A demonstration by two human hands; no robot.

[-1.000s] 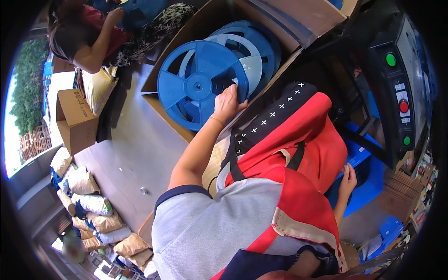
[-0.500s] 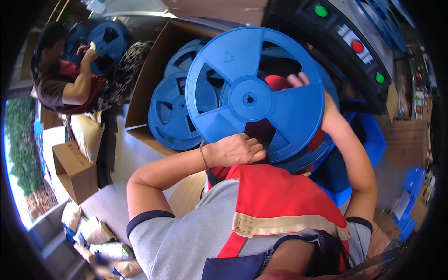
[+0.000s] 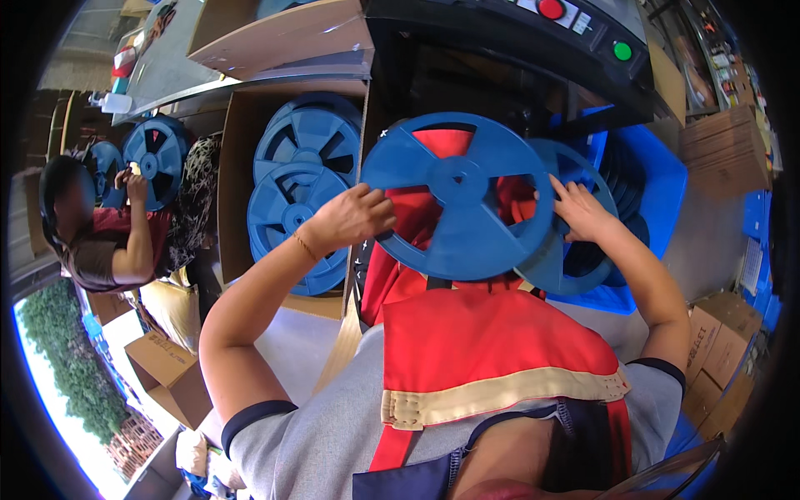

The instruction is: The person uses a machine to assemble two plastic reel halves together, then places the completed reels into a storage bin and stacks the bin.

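A large blue plastic reel point(image 3: 457, 180), with open windows between broad spokes, is held tilted in front of my red apron. My left hand point(image 3: 354, 218) has its fingers curled at the reel's left rim. At the opposite edge, my right hand point(image 3: 581, 210) grips the rim, its thumb on top. Partly behind that reel, under my right hand, is a second blue reel point(image 3: 550, 265); whether my fingers hold it too is hidden. Through the windows of the front reel shows red cloth.
To the left, a cardboard box point(image 3: 235, 158) holds several blue reels point(image 3: 292, 204). A blue bin point(image 3: 665, 171) with dark discs stands at right. Ahead is a black machine panel point(image 3: 575, 50) with buttons. A person point(image 3: 121, 242) handles reels at far left.
The front reel has come lower and nearer to me. My left hand has gone from its lower edge to its left rim; my right hand has come from behind to the right rim.
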